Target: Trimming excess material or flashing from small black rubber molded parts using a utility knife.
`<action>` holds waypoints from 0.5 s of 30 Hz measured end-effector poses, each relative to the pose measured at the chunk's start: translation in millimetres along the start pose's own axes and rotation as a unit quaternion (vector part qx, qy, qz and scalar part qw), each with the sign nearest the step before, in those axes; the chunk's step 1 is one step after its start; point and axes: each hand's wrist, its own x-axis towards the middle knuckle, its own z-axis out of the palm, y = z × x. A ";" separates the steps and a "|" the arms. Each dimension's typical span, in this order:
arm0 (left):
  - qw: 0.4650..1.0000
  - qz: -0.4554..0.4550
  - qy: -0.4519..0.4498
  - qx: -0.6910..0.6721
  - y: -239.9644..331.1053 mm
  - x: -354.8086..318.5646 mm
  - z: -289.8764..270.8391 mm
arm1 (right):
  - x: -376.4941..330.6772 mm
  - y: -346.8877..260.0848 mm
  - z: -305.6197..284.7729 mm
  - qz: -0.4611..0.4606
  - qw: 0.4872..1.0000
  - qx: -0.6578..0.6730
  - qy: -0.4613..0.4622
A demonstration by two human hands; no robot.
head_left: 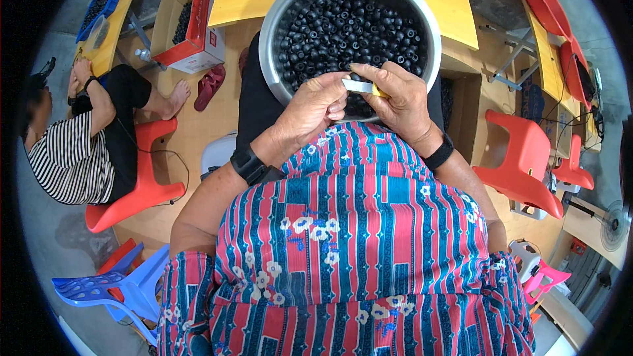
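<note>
Close together at upper centre, above the lower rim of a metal basin (266, 46) full of small, round black parts (343, 26): left hand (314, 103) with thumb and fingers pinched, right hand (401, 100) clamped on what looks like a short, yellow-handled blade (358, 86). Cannot make out any part between the left fingertips. With bare metal so close to the left thumb, liable to nick skin after a slip or too hard a push. With only a fingertip pinch, easy to drop something among lookalikes below. Seemingly propped over dark-trousered legs (251, 102), so apt to tip and spill at a knee shift.
</note>
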 end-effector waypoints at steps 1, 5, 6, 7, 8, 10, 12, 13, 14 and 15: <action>1.000 -0.001 0.006 0.003 0.7 0.5 0.8 | -0.3 0.6 0.1 0.000 1.000 0.002 -0.003; 0.999 -0.018 -0.010 -0.042 -1.3 3.3 -3.9 | -1.1 0.1 0.8 -0.008 1.000 -0.005 0.016; 0.999 -0.019 -0.010 -0.042 -1.6 3.9 -4.4 | -1.3 0.5 0.7 -0.010 1.000 -0.003 0.021; 0.998 -0.025 0.005 -0.063 -1.8 4.6 -4.4 | -2.1 1.3 1.0 -0.011 1.000 -0.002 0.027; 0.996 -0.031 0.020 -0.084 -1.6 5.2 -4.2 | -2.2 0.9 -0.5 -0.010 1.000 -0.002 0.027; 0.997 -0.007 0.026 -0.068 5.1 2.7 -3.8 | -1.8 -1.2 -5.3 -0.004 0.999 0.006 0.032; 1.000 0.020 -0.001 -0.017 14.4 -1.5 -11.9 | -2.3 1.6 -4.5 0.020 0.997 0.007 0.069; 0.999 0.033 -0.012 0.004 19.1 -4.8 -11.3 | -3.1 4.9 -3.4 0.045 0.993 0.004 0.106; 0.999 0.034 -0.018 0.019 24.1 -6.5 -12.1 | -4.0 9.4 -1.2 0.068 0.987 0.050 0.137; 0.999 0.034 -0.023 0.034 28.2 -7.6 -12.9 | -5.7 11.3 -3.0 0.108 0.979 0.086 0.150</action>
